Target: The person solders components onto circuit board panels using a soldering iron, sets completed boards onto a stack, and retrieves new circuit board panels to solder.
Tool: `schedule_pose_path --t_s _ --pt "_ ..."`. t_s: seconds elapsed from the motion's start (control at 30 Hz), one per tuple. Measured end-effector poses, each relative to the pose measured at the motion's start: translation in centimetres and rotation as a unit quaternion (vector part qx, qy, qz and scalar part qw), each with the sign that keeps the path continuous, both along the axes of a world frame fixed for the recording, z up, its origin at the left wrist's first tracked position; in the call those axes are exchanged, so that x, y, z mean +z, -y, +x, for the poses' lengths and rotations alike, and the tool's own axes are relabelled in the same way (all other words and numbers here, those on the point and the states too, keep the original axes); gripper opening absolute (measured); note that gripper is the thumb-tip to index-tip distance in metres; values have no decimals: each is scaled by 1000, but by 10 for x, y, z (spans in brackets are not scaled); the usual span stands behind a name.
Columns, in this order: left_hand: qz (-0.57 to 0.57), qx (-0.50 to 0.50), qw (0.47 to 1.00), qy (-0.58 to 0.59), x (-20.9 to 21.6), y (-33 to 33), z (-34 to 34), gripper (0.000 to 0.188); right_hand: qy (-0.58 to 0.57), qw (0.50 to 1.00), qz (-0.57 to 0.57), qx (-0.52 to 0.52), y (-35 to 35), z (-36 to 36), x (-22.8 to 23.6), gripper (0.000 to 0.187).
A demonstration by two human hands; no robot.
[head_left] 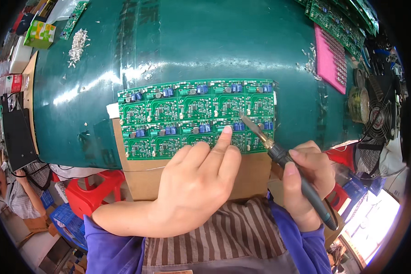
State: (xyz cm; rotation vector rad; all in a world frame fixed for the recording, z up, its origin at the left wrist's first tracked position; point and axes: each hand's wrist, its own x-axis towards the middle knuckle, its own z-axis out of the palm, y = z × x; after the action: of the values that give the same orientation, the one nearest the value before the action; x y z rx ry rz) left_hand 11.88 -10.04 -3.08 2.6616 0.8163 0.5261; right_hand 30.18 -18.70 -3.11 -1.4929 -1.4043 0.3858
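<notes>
A green circuit board panel (196, 107), divided into repeated sections with blue and green components, lies in front of me. My left hand (198, 178) reaches over its near edge, index fingertip on or just above a blue component in the lower row. The other fingers are curled, and a thin silvery solder wire (144, 170) runs into that hand from the left; the grip itself is hidden under the palm. In my right hand (310, 178) is a soldering iron (278, 153) with a dark handle, its tip at the panel's right part, beside the upper-row chips.
Brown cardboard (146, 182) lies under the panel on the green mat (192, 41). Small loose parts (77, 45) are heaped at far left. At right are a pink foam block (331, 59), stacked boards (338, 27), tape rolls (358, 102) and a fan (380, 116). Another person's arm (29, 189) shows at left.
</notes>
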Motion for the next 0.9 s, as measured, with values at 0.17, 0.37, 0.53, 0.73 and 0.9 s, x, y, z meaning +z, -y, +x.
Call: schedule_pose_path --t_s 0.17,0.37,0.53,0.73,0.9 --pt "1 11 1000 4 -2 0 1 18 9 1000 7 15 -3 0 -1 18" --pt "-20 15 1000 -6 2 1 1 17 39 999 22 -2 1 1 2 17" --pt "-23 2 1000 9 0 1 0 19 44 999 13 -12 31 9 10 19" --pt "-23 -10 996 86 2 19 13 20 39 998 -8 -44 66 12 9 20" --pt "4 14 999 30 -7 24 21 17 19 999 -3 -50 74 11 0 21"
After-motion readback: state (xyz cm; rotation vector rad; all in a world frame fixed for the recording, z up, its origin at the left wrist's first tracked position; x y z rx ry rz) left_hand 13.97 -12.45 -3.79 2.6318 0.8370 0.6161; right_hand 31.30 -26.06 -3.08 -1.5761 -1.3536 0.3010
